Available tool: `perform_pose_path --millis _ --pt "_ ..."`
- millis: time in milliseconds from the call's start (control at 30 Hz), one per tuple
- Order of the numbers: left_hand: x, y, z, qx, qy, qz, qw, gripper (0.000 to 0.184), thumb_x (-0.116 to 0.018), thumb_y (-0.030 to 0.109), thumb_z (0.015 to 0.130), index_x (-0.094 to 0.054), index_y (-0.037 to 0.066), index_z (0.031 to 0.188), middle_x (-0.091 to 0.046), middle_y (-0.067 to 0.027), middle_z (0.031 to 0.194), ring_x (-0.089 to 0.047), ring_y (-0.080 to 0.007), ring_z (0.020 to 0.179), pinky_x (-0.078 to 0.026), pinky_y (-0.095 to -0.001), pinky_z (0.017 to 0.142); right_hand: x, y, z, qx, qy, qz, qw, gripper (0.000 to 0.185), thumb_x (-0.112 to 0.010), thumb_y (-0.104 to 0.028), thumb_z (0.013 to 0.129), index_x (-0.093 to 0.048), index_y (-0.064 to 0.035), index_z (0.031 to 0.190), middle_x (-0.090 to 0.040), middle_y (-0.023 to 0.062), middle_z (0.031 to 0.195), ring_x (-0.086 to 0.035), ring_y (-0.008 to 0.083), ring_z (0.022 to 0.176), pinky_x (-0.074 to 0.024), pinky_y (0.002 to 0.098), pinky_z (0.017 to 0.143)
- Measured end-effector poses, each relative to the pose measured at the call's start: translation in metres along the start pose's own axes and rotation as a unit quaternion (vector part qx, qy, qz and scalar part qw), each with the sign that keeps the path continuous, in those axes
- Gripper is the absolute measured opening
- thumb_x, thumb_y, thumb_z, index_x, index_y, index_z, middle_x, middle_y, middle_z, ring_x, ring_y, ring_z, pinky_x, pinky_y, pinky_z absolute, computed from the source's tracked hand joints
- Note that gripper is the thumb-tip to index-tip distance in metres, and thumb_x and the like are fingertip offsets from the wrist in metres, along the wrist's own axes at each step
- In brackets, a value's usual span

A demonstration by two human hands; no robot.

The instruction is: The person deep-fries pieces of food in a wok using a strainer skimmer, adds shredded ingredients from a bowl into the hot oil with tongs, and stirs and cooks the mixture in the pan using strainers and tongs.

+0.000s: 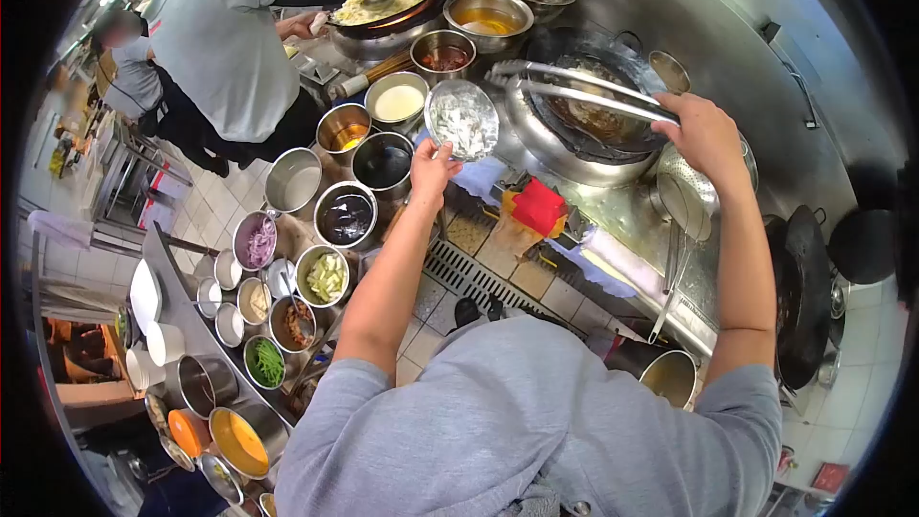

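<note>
My left hand [436, 170] grips the rim of a small metal bowl [462, 122], tilted so that the pale, white-coated pieces inside show. In my right hand [704, 134] is a pair of long metal tongs [593, 93], stretched leftward over the wok. Their tips are smeared by motion near the bowl, and I cannot tell whether they hold anything. Below the tongs, a dark wok [627, 142] with brownish, bubbling liquid sits on a round steel burner ring [546, 139].
Bowls of sauces and liquids, such as a cream-coloured one [396, 99], crowd the left. Chopped ingredients stand nearer, including red onion [260, 247]. A co-worker [225, 48] stirs another wok [383, 2] at far left. A strainer [683, 206] lies right, beside a red cloth [538, 207].
</note>
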State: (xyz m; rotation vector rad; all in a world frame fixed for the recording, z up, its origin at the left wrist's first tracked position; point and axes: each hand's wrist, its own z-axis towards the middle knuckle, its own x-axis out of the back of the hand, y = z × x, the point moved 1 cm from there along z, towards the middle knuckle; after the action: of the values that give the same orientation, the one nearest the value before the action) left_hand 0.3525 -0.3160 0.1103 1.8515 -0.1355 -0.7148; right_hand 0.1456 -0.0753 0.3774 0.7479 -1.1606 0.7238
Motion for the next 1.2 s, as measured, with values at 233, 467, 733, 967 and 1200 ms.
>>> perform_pose_path --millis 233,467,733,967,1200 --pt "-0.008 -0.004 0.019 -0.060 -0.096 0.095 0.989 0.012 -0.054 0.013 0.086 -0.045 0.008 0.080 -0.055 -0.0021 0.082 -0.056 -0.0127 0.066 -0.051 -0.0276 0.062 0.027 -0.031 -0.005 0.118 -0.046 -0.067 0.990 0.029 -0.060 -0.029 0.076 -0.060 -0.0141 0.100 -0.061 0.0098 0.082 -0.059 0.0290 0.078 -0.0469 0.0400 0.065" --pt "-0.048 -0.007 0.037 0.058 -0.107 -0.062 0.991 0.013 -0.055 0.016 0.085 -0.045 0.009 0.081 -0.054 -0.0048 0.089 -0.057 -0.0203 0.075 -0.052 -0.0294 0.063 0.096 0.013 -0.031 -0.023 0.063 -0.043 0.997 0.030 -0.060 -0.029 0.077 -0.061 -0.0148 0.104 -0.063 0.0106 0.090 -0.058 0.0299 0.085 -0.0458 0.0384 0.071" --pt "-0.061 0.008 0.051 0.058 -0.051 -0.044 0.996 0.011 -0.054 0.019 0.086 -0.049 0.010 0.086 -0.055 -0.0058 0.090 -0.058 -0.0212 0.069 -0.049 -0.0265 0.055 0.091 0.072 -0.048 -0.169 0.074 0.002 0.983 0.036 -0.061 -0.031 0.076 -0.060 -0.0139 0.108 -0.062 0.0128 0.098 -0.058 0.0305 0.090 -0.0446 0.0372 0.077" --pt "-0.056 0.022 0.031 0.091 -0.106 -0.072 0.988 0.012 -0.053 0.021 0.087 -0.047 0.010 0.086 -0.052 -0.0037 0.086 -0.056 -0.0212 0.072 -0.050 -0.0282 0.059 -0.036 0.110 0.014 -0.221 -0.162 -0.005 0.962 0.036 -0.067 -0.033 0.071 -0.064 -0.0102 0.098 -0.061 0.0103 0.102 -0.058 0.0273 0.095 -0.0457 0.0375 0.081" --pt "-0.023 0.016 0.028 0.076 -0.080 -0.034 0.993 0.012 -0.052 0.021 0.088 -0.047 0.011 0.083 -0.053 -0.0011 0.085 -0.055 -0.0184 0.071 -0.049 -0.0302 0.063 -0.006 0.028 0.003 -0.137 -0.052 -0.067 0.987 0.033 -0.063 -0.031 0.075 -0.061 -0.0128 0.103 -0.062 0.0114 0.096 -0.059 0.0284 0.091 -0.0472 0.0402 0.074"
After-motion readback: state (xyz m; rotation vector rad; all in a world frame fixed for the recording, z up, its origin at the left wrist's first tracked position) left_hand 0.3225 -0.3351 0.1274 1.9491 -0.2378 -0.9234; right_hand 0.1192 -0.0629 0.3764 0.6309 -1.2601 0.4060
